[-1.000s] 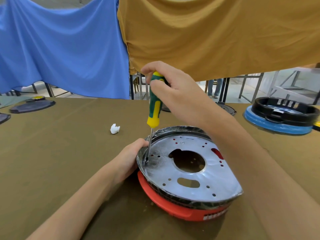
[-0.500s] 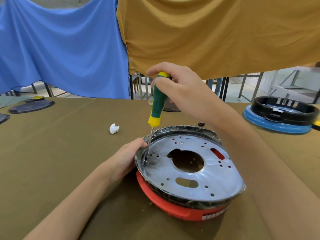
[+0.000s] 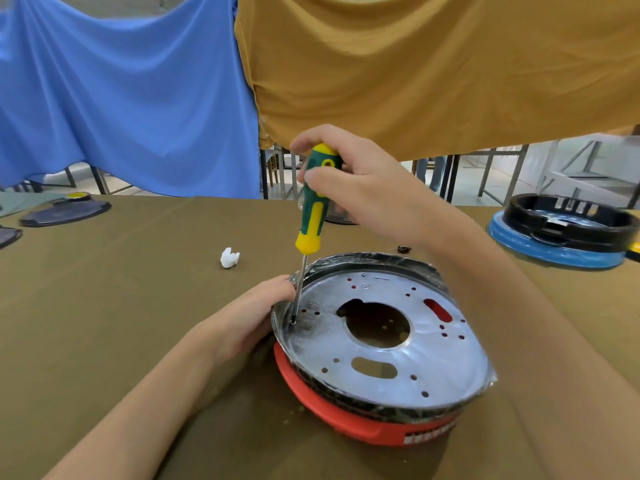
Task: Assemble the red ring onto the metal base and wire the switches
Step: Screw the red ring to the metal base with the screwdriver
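Observation:
A round metal base [image 3: 398, 362] with many holes and a dark rim sits upside down on top of a red ring [image 3: 343, 415] near the table's front. My right hand [image 3: 360, 188] grips a green and yellow screwdriver [image 3: 313, 216]. Its shaft stands almost upright, and the tip rests at a hole on the base's left edge. My left hand [image 3: 249, 318] presses against the left rim of the base, thumb beside the shaft.
A small white plastic piece [image 3: 229, 258] lies on the olive table [image 3: 104, 306]. At the right edge sits a black ring on a blue ring [image 3: 561, 233]. Dark flat plates [image 3: 62, 213] rest far left. Something small and dark [image 3: 403, 250] lies behind the base.
The screwdriver handle has tilted slightly right while its tip stays at the same hole. My right hand has shifted its grip on the handle. The left hand has hardly moved.

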`<state>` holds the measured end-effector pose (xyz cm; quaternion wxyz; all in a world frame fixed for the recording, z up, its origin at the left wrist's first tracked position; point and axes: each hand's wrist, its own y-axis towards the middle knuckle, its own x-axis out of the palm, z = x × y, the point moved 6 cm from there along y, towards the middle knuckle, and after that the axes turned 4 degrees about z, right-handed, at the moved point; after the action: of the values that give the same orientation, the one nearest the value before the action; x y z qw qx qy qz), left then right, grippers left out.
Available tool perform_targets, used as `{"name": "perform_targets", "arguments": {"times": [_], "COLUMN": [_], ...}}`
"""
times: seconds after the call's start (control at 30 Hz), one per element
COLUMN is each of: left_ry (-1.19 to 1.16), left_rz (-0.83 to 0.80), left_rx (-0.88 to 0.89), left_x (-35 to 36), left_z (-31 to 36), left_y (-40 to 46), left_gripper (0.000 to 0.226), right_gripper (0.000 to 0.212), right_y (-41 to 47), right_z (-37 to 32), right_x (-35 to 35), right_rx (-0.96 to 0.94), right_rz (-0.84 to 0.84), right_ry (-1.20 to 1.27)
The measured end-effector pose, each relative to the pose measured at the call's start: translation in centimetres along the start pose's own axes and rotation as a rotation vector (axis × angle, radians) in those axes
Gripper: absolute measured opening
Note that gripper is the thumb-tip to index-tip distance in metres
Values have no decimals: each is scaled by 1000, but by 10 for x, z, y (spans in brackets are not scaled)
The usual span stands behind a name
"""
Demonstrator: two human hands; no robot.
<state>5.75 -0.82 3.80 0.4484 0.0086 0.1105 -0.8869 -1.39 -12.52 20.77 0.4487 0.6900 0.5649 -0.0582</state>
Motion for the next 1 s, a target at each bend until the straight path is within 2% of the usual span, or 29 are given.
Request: {"name": "perform_targets", "arguments": {"times": [0.13, 0.27, 0.37, 0.43, 0.5, 0.57, 0.63, 0.7, 0.8, 0.87, 0.93, 1.0], "left_ry": [128, 182, 161, 152, 144, 139, 128, 119, 125, 129, 131, 120], "left_rz": [23, 73, 79, 89, 91, 91, 89, 89, 100, 114, 121, 118], "left_rx": [42, 48, 51, 56, 58, 60, 65, 70, 66, 74, 87, 94], "left_x": [-5, -7, -7, -8, -8, -9, -7, -6, -5, -6, -7, -7], "left_z": [8, 8, 9, 7, 5, 5, 5, 7, 8, 7, 7, 6], "left_y": [0, 2, 3, 4, 4, 4, 4, 1, 0, 1, 3, 3], "left_gripper": [38, 36, 44, 36, 32, 32, 32, 32, 40, 35, 34, 35], "right_gripper": [17, 32, 41, 33, 19, 21, 18, 20, 41, 49, 44, 24], "right_y": [-1, -1, -1, 1, 2, 0, 0, 1, 0, -2, 0, 2], "right_z": [-2, -4, -10, -9, -3, -2, -6, -6, -7, -11, -10, -5], "right_x": [-5, -4, 2, 4, 2, -1, -5, -9, -8, -3, 1, 0], "right_rx": [-61, -48, -73, -64, -6, 11, -44, -67, -59, -69, -57, -10], "right_rz": [-4, 149, 210, 144, 37, -38, -43, 29, 211, 253, 183, 55], "right_ry": [-13, -175, -255, -218, -69, 25, 29, -49, -238, -304, -287, -152]}}
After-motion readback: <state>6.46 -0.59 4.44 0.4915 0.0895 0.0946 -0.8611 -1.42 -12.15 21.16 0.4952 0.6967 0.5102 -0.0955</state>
